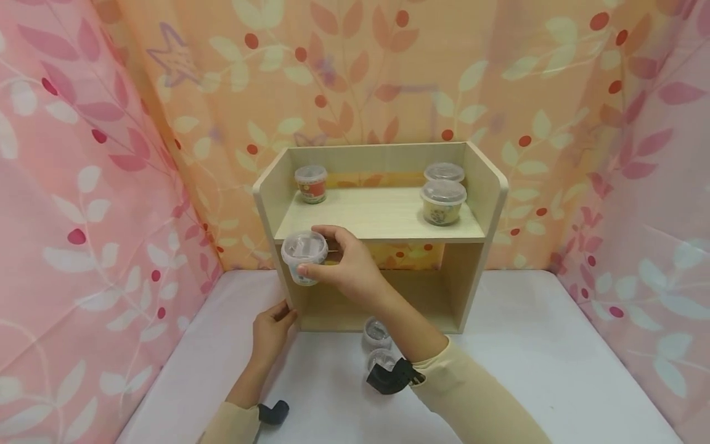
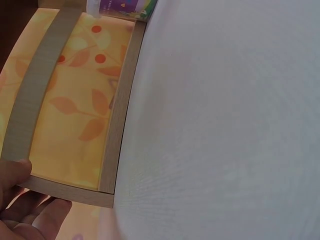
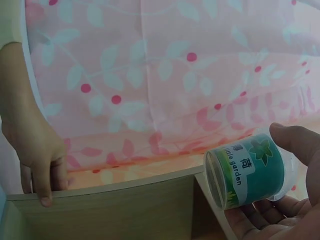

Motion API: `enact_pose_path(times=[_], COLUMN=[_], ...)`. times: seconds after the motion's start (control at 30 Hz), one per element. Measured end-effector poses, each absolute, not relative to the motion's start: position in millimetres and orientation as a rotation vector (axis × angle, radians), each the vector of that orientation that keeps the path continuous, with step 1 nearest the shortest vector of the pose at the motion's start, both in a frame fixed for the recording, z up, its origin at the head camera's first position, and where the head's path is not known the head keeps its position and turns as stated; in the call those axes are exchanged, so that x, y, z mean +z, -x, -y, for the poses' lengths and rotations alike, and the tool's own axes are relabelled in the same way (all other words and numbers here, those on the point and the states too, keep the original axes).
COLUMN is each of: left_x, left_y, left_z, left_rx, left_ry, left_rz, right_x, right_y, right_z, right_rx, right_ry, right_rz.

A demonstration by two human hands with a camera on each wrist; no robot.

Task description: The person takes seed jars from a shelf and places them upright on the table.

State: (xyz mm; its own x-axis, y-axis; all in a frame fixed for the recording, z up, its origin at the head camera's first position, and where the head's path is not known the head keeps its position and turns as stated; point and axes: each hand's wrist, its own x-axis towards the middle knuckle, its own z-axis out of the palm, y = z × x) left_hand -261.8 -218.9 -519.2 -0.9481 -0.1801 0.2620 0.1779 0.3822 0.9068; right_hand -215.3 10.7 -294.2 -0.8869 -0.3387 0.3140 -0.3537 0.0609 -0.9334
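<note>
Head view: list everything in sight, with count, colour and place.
Wooden shelf unit: one, pale wood, at the back of the table.
Red-labelled cup: one, top shelf, left.
Yellow-labelled cups: two, clear lids, top shelf, right, one behind the other.
Green-labelled cup: one, clear lid, held in front of the shelf's left side.
Small cups: two, clear lids, on the table before the shelf.
Table: one, white.
Curtains: pink and orange, leaf print, around.
Hands: left hand rests on the shelf's left wall; right hand holds the green-labelled cup.
</note>
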Motion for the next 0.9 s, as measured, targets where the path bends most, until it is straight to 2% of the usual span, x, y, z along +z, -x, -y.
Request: enact_pose_path(times=[0.47,0.67,0.9], left_x=[-521.5,-521.2,-519.1], left_y=[261.3,260.5,260.7], left_z=[220.6,221.5,220.7], left_rx=[-1.608,-1.627,-1.606], left_ry=[-0.015,-0.002,0.02], left_rz=[2.334,2.329,2.317], right_x=[-327.8,-344.2,-360.9], right_y=[205.3,206.8,212.7], right_z=[-10.3,-9.9,-8.6], right_rx=[1.889,1.892,1.853], right_ry=[-0.654,-0.549,-0.554], right_rz=[2.367,2.42,2.418])
